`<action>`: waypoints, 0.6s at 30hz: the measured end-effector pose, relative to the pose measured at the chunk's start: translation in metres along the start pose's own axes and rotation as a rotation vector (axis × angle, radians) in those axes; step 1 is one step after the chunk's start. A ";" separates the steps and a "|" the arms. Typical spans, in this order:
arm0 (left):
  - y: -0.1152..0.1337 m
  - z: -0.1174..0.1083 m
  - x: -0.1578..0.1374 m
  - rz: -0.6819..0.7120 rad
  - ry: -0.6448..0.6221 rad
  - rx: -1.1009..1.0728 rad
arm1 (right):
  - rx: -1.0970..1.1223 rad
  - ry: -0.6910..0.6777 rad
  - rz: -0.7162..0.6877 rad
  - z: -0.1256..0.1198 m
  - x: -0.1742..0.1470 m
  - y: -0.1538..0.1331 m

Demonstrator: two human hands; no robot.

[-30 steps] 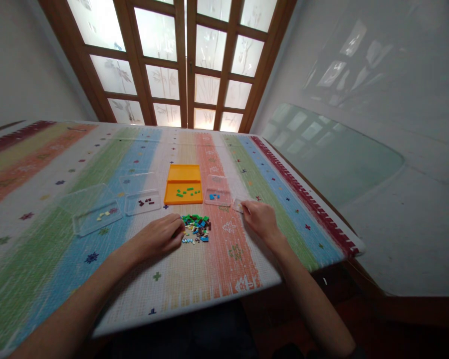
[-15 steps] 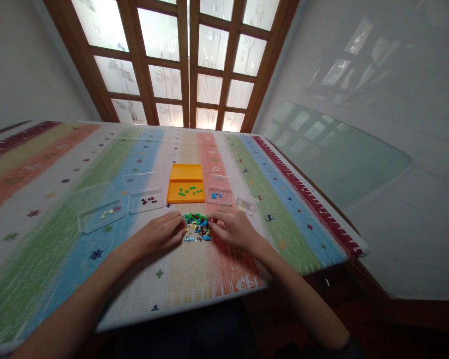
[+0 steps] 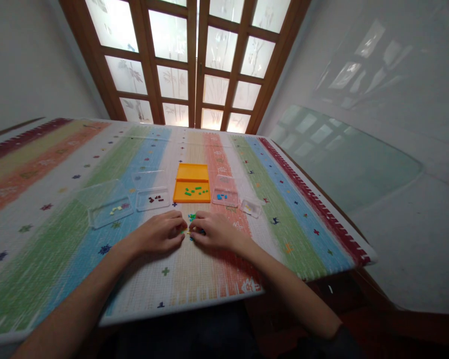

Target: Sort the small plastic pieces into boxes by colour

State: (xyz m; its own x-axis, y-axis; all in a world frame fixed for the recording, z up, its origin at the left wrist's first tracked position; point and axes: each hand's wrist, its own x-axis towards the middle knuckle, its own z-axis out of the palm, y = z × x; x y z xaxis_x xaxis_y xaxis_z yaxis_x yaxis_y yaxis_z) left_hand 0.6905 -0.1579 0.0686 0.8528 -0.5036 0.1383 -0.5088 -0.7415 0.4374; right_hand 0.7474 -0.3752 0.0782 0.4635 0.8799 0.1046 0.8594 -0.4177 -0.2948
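Observation:
A pile of small coloured toy bricks [image 3: 191, 218] lies on the striped tablecloth, mostly covered by my hands. My left hand [image 3: 164, 232] rests at the pile's left side, fingers curled and pressed together, with tiny green and yellow bits by its tips. From the right, my right hand [image 3: 214, 231] reaches over the pile with bent fingers, its thumb and fingertips drawn close together. The two sets of fingertips almost meet. What either hand pinches is too small and hidden to name.
Beyond the hands stands an open orange case [image 3: 192, 200] with green bricks. Left of it are clear boxes with dark brown bricks [image 3: 156, 198] and pale yellow bricks [image 3: 115, 210]. On its right are a clear box with blue bricks [image 3: 222, 197] and a smaller clear box [image 3: 251, 210].
My right hand has moved left over the pile, closing in on my left hand and covering most of the bricks. The whole view has shifted slightly, so the scene appears further right.

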 end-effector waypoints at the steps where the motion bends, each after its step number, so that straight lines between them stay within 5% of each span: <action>1: 0.000 0.000 0.000 -0.007 -0.004 0.006 | -0.009 -0.009 -0.001 0.001 0.001 -0.001; 18: -0.009 0.002 0.002 -0.026 0.004 0.045 | -0.050 -0.012 0.106 0.009 0.013 -0.012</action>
State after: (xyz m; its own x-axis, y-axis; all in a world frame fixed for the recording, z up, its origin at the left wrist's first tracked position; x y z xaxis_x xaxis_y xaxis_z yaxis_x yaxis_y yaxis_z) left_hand 0.6958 -0.1534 0.0629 0.8664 -0.4819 0.1305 -0.4907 -0.7736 0.4009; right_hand 0.7416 -0.3565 0.0744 0.5496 0.8330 0.0638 0.8157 -0.5187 -0.2561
